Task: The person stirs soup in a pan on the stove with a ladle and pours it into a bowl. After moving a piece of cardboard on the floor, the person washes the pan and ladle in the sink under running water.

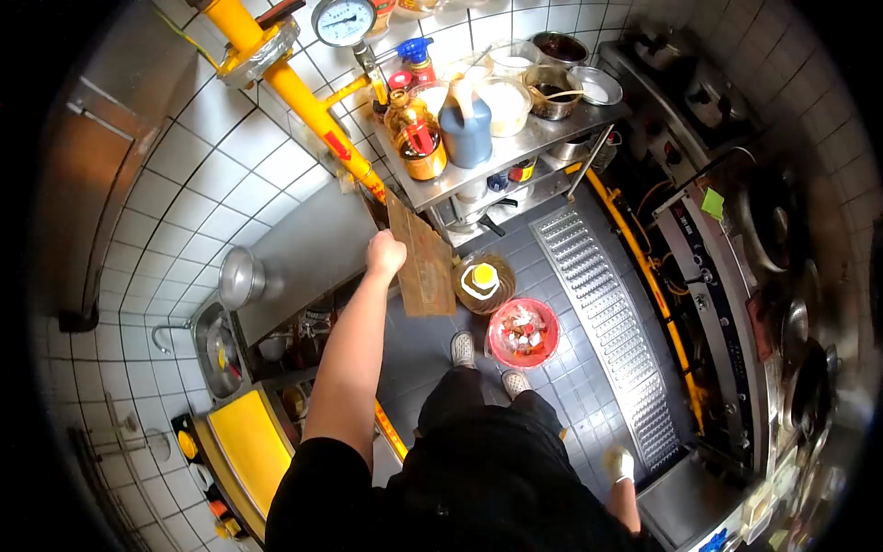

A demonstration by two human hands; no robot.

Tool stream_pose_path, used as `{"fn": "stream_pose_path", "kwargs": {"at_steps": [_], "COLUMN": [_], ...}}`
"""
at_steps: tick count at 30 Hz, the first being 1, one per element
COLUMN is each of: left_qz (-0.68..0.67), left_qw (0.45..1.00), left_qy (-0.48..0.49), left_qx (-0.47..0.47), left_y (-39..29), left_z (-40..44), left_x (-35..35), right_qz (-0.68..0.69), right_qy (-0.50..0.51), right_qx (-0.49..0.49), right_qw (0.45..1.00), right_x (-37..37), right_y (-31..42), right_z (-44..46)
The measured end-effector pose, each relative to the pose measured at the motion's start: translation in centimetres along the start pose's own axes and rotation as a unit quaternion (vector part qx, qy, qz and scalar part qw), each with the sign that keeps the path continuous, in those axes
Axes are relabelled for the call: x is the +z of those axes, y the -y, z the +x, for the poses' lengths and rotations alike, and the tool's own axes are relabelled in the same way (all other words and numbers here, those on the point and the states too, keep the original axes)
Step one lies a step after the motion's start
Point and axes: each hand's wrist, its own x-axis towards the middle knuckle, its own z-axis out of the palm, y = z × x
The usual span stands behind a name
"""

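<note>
The person's left hand (386,253) is closed in a fist at the edge of a brown, flat, rectangular wooden-looking board (425,271), apparently gripping it; the fingertips are hidden. The right hand (621,465) is low, well apart from the board, with something pale on or in it — a glove, a cloth or mere glare, so its hold cannot be told. The board is in front of the person, its far end near a thick yellow pipe (322,129) and the front corner of a stainless-steel bench (543,138) crowded with bottles and bowls. Just beside the board, on the dark tiled floor (414,363), is a big clear jug of amber liquid with a yellow cap (486,283), and next to that a round pink plastic basin (554,339) with red and white contents. With only 1 hand seen on it, the board could twist and knock the jug, or catch the bench corner and rattle the bottles. The 2 pale shoes (464,348) are close to the basin — a careless step could tip it.
</note>
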Motion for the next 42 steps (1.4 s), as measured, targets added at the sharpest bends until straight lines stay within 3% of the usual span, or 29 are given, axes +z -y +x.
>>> {"fn": "stream_pose_path", "kwargs": {"at_steps": [1,2,3,4,7,10,11,13,16,18,20,21,22,23,25,27,28,29,30,31,32,34,35,37,39,40,41,42], "left_qz": [-0.012,-0.024,-0.039,-0.053,-0.001,-0.01,-0.027,-0.029,0.003,0.055,0.164,0.184,0.146,0.124,0.085,0.054,-0.01,0.035,-0.015,-0.062,-0.187,-0.422,-0.438,-0.469,-0.391,-0.4,-0.409,-0.482], "left_qw": [1.0,0.999,0.998,0.997,0.999,0.999,0.999,0.999,0.999,0.995,0.959,0.942,0.958,0.963,0.977,0.982,0.995,0.988,0.991,0.99,0.981,0.902,0.892,0.872,0.896,0.884,0.87,0.827], "left_qy": [0.009,0.019,0.034,0.051,0.029,0.007,0.003,-0.003,-0.033,-0.038,-0.11,-0.136,-0.127,-0.128,-0.118,-0.115,-0.076,-0.092,-0.1,-0.108,-0.05,0.067,0.092,0.137,0.164,0.202,0.235,0.268], "left_qx": [0.009,0.019,0.026,0.034,0.045,0.036,0.026,0.018,0.025,0.068,0.204,0.247,0.211,0.204,0.156,0.138,0.07,0.116,0.09,0.062,0.022,-0.062,-0.054,-0.036,-0.13,-0.135,-0.146,-0.107], "left_y": [0.8,1.1,1.0,0.8,2.9,2.8,3.0,3.6,2.0,4.4,8.8,10.9,7.3,6.9,3.5,2.4,4.0,3.5,2.3,1.1,1.8,4.9,4.8,5.0,2.3,2.1,2.9,4.5], "left_z": [2.4,4.4,5.7,6.8,13.4,17.1,18.0,20.5,21.2,24.7,30.2,33.3,30.3,30.7,28.6,29.6,33.3,33.1,31.8,30.7,31.6,34.1,33.5,30.9,25.9,25.7,25.8,26.3], "left_x": [0.5,0.6,0.3,-0.1,1.8,1.5,1.4,1.7,1.1,3.5,7.5,9.7,6.7,6.4,3.7,4.2,6.3,6.5,6.6,6.6,7.9,11.0,10.6,10.2,6.9,7.0,7.9,9.2], "right_qz": [0.031,0.204,0.37,0.523,0.52,0.611,0.599,0.577,0.589,0.485,0.236,0.126,0.067,-0.066,-0.159,-0.049,0.006,0.237,0.449,0.628,0.605,0.556,0.53,0.548,0.634,0.733,0.86,0.671], "right_qy": [-0.021,-0.014,-0.01,-0.009,-0.03,-0.051,-0.064,-0.09,-0.054,-0.028,0.013,0.032,0.048,0.058,0.061,0.092,0.108,0.019,-0.073,-0.156,-0.149,-0.129,-0.117,-0.128,-0.134,-0.114,-0.093,-0.13], "right_qx": [-0.01,0.099,0.204,0.3,0.399,0.402,0.42,0.448,0.406,0.37,0.281,0.255,0.255,0.192,0.172,0.169,0.171,0.296,0.39,0.451,0.47,0.507,0.524,0.479,0.365,0.246,0.278,0.426], "right_qw": [0.999,0.974,0.906,0.798,0.755,0.68,0.678,0.677,0.697,0.792,0.93,0.958,0.963,0.977,0.97,0.98,0.979,0.925,0.8,0.615,0.625,0.646,0.656,0.674,0.669,0.624,0.418,0.592], "right_x": [0.2,1.6,4.4,6.1,3.8,4.7,4.5,4.5,8.4,7.7,7.1,7.0,7.7,6.2,6.8,12.2,14.6,13.5,11.9,10.8,8.9,5.0,3.6,8.5,15.7,20.3,17.2,13.8], "right_y": [2.3,2.2,1.3,1.2,10.8,13.4,14.8,17.6,14.8,16.5,17.8,18.4,18.5,20.6,21.3,16.6,14.6,16.0,19.3,21.6,23.9,28.1,29.6,25.1,18.6,14.3,16.4,20.0], "right_z": [-0.7,-1.2,-2.1,-3.2,-5.4,-8.4,-9.8,-11.0,-14.2,-14.9,-15.8,-16.4,-17.3,-17.5,-18.5,-20.5,-21.5,-21.1,-20.4,-20.0,-19.2,-17.4,-16.7,-17.7,-19.8,-21.1,-20.6,-19.1]}}
